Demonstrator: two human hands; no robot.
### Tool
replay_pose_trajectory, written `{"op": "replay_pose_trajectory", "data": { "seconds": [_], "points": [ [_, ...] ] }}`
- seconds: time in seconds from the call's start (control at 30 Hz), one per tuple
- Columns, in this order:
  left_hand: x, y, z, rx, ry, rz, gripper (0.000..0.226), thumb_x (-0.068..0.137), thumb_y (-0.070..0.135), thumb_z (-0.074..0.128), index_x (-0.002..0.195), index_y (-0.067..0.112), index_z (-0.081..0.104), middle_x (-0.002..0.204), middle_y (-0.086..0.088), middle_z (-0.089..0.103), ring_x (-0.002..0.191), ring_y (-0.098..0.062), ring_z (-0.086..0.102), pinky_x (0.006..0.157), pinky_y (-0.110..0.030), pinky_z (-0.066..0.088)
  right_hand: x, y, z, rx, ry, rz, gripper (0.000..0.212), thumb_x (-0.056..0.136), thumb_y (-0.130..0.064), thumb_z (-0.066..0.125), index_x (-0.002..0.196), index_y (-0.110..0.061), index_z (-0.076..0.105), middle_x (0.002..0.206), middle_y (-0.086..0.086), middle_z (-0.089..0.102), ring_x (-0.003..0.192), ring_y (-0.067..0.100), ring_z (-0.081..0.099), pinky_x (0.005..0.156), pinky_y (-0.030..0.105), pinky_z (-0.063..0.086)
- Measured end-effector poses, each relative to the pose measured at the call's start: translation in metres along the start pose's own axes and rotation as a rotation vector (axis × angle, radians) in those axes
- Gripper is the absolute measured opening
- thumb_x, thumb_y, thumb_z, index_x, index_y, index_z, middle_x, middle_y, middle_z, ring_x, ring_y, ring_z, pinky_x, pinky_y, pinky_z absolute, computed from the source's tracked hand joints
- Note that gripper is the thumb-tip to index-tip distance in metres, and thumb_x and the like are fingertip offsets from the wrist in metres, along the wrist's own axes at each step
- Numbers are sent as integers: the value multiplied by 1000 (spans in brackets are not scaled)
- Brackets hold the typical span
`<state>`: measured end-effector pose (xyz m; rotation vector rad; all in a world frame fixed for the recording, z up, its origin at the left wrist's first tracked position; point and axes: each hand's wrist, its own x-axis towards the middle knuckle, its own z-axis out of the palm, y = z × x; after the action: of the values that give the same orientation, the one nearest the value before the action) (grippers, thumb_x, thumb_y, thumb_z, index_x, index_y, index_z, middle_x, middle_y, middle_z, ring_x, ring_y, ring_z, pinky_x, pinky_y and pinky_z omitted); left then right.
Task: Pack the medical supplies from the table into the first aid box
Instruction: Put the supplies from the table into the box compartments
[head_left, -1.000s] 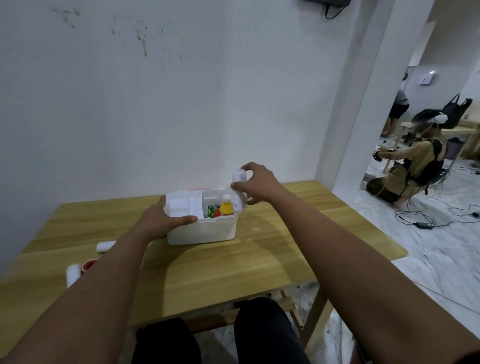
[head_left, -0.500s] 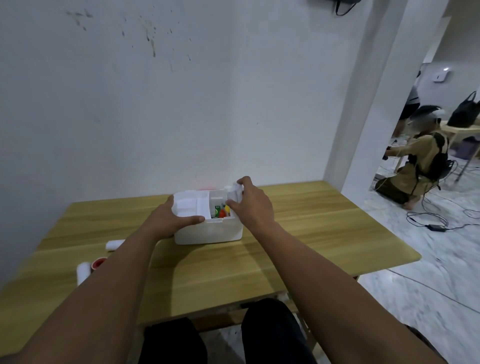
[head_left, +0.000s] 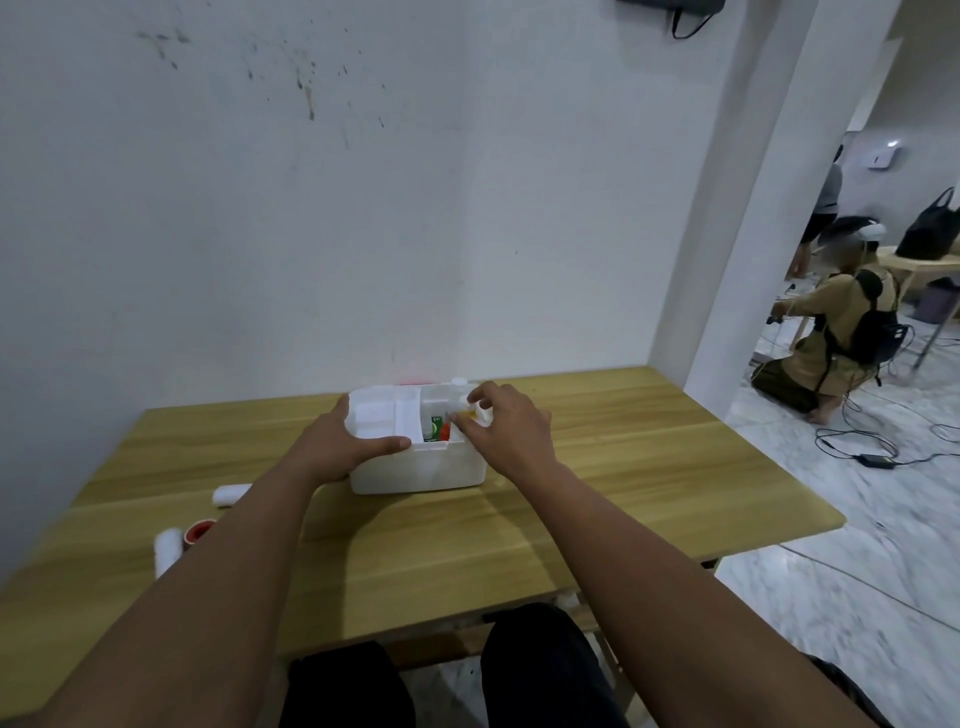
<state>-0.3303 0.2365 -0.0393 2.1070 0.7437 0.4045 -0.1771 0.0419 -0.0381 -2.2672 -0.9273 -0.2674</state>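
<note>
Since a second ago my right hand has dropped into the first aid box, fingers pinched on a small bottle I can barely make out. My left hand grips the box's near-left rim. Several supplies sit inside; two white rolls and a red-capped item wait on the table, so I judge packing partway done.
</note>
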Motion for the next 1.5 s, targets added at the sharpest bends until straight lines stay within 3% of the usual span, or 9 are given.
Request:
{"op": "replay_pose_trajectory", "data": {
  "seconds": [0.23,0.37,0.73,0.93,1.03,1.17,1.27,1.43,1.5],
  "points": [
    [3,-1,1,14,3,11,98,67,56,90,149,34,41,124,10,49,111,-21,49,91,-47,57,8,2,-7,29,-28,15,48,77,-64,73,115,-37,65,120,-11,59,112,12,58,93,43,43],
    [2,-4,0,-13,0,21,99,66,57,90,149,35,41,126,11,52,112,-21,50,90,-46,57,16,4,-9,333,5,114,54,88,-61,66,129,-25,65,126,-3,64,116,16,62,96,38,51],
    [-1,-7,4,-50,32,59,96,64,62,88,145,42,40,126,18,52,112,-14,51,80,-35,57,33,7,17,555,-179,191,102,76,-85,58,153,-18,46,159,2,45,145,23,43,118,46,37],
    [-3,-9,6,-70,68,63,93,65,61,88,143,42,42,126,20,53,114,-11,51,70,-18,44,30,14,27,673,-210,179,100,75,-72,67,156,-18,42,158,4,44,143,22,44,108,33,38],
    [-4,-6,3,-51,72,25,95,64,60,90,144,39,44,124,19,53,111,-9,50,68,-15,40,26,25,26,650,-282,122,117,63,-76,75,159,-22,35,159,1,42,141,21,44,108,35,41],
    [-8,1,0,-79,59,-15,101,59,60,93,146,35,47,134,13,59,114,-10,54,82,-25,45,27,30,20,660,-365,53,112,66,-43,88,160,-22,31,150,-1,50,125,17,56,97,31,48],
    [-9,3,-3,-81,46,-24,104,58,59,93,147,33,47,139,12,60,122,-13,56,89,-27,46,28,31,17,689,-440,13,115,60,-35,90,158,-24,31,138,-5,53,105,4,61,80,21,49],
    [-11,0,-16,-42,39,-54,101,70,69,81,154,32,41,146,4,55,124,-19,55,97,-39,54,29,28,13,695,-457,21,105,70,-19,92,156,-23,33,130,-5,53,97,0,60,74,18,48],
    [-14,-11,-33,-33,137,-98,100,74,72,75,158,29,38,145,0,55,124,-21,58,100,-44,54,28,29,14,704,-429,37,102,74,-13,89,158,-22,31,132,-5,53,105,10,61,83,25,48]
  ]
}}
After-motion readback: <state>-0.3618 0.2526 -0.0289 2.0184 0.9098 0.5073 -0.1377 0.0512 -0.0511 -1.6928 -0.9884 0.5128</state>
